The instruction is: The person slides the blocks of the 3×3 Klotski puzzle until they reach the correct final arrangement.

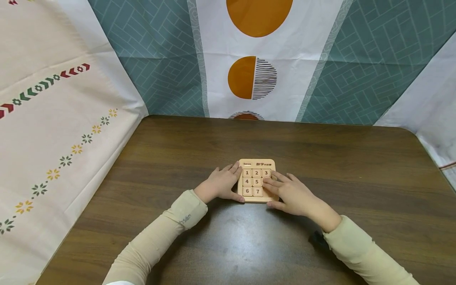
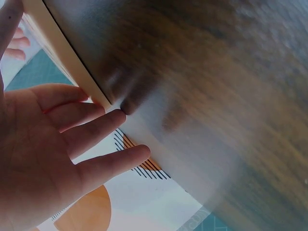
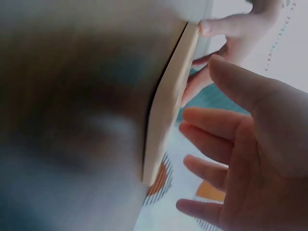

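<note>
A pale wooden number slide puzzle [image 1: 253, 200] lies flat on the table, its square tiles bearing printed digits. The rows 1-2-3 and 4-5 show, with 6 and 7 below. My left hand [image 1: 225, 183] rests against the puzzle's left side, fingertips at the upper edge and thumb at the lower left corner. In the left wrist view, the fingers of that hand [image 2: 72, 130] are extended along the wooden edge. My right hand [image 1: 293, 194] reaches over the right side, its fingers above the tiles near 5 and hiding the lower right spots. Its thumb lies near the lower right corner.
The dark wooden table [image 1: 178, 142] extends all round the puzzle. Behind it hangs a cloth [image 1: 171, 59] with teal panels and orange circles. A cream cloth [image 1: 53, 130] with floral bands borders the left side, and a white cloth [image 1: 434, 95] the right.
</note>
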Demonstrator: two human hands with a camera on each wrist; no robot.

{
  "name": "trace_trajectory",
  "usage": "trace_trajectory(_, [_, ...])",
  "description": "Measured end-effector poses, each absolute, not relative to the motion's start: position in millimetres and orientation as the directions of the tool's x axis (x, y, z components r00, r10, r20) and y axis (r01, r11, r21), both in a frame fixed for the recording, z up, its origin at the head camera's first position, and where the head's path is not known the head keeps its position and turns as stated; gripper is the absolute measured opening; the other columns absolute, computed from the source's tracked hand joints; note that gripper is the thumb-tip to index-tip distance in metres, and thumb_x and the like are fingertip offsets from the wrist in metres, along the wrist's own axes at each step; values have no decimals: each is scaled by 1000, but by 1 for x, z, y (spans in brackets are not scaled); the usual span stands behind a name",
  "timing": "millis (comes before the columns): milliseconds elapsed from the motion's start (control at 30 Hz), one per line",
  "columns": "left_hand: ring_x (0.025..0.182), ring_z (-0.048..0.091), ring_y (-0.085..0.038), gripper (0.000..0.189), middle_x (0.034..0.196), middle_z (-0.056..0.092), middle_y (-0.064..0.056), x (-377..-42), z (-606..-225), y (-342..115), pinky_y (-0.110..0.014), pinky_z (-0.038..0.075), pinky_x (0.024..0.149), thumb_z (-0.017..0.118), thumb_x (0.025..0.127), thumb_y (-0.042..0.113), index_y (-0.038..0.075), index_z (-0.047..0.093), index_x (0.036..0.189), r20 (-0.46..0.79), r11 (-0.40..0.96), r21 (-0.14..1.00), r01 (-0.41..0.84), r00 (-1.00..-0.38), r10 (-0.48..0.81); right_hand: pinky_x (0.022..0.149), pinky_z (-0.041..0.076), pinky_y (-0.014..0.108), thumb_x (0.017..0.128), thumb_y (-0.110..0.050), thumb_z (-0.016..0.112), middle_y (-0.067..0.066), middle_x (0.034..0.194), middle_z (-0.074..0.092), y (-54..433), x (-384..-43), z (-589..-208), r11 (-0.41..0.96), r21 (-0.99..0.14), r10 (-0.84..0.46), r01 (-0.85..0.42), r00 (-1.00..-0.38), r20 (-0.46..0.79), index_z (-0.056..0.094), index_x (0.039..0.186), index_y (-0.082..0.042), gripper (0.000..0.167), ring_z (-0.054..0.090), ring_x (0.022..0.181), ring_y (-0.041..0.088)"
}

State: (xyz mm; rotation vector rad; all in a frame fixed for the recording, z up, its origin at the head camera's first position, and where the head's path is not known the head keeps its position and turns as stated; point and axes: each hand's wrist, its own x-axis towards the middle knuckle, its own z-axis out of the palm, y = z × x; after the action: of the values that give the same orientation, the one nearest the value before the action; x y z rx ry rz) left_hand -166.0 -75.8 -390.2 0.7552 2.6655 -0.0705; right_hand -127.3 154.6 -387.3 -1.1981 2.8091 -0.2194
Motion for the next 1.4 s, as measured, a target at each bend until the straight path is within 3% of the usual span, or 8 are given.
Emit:
trace_trajectory(200, [134, 24, -28, 107, 150, 13, -12, -166, -390, -76, -55, 29, 98, 59, 70, 69, 4, 21, 145, -356, 855, 49, 516, -791, 498, 96, 25, 61, 84, -43, 60, 10, 133, 48, 149, -117, -387, 602, -216, -792, -769, -610, -39, 52, 129, -6, 59, 29, 131, 33])
trace_trajectory(467, [134, 24, -28, 107, 151, 12, -12, -165, -388, -75, -55, 28, 98, 60, 69, 69, 4, 20, 145, -361, 857, 58, 512, -789, 496, 94, 26, 62, 83, -39, 63, 7, 128, 53, 165, -116, -379, 636, -218, -767, -740, -639, -68, 59, 122, -6, 51, 32, 129, 35])
trace_trajectory(833, [134, 23, -28, 106, 151, 12, -12, -165, -388, -75, -55, 28, 98, 60, 70, 68, 4, 20, 145, -360, 858, 71, 509, -789, 498, 98, 24, 60, 85, -44, 58, 6, 138, 44, 131, -118, -386, 580, -232, -812, -781, -578, -83, 47, 134, -8, 62, 26, 133, 30])
trace_trajectory(1400, [134, 24, -28, 108, 151, 13, -12, -165, -389, -76, -55, 29, 98, 60, 69, 69, 4, 20, 145, -359, 855, 56, 515, -789, 499, 95, 26, 61, 84, -42, 61, 10, 134, 47, 142, -122, -382, 601, -207, -795, -772, -604, -55, 52, 129, -6, 59, 29, 131, 33])
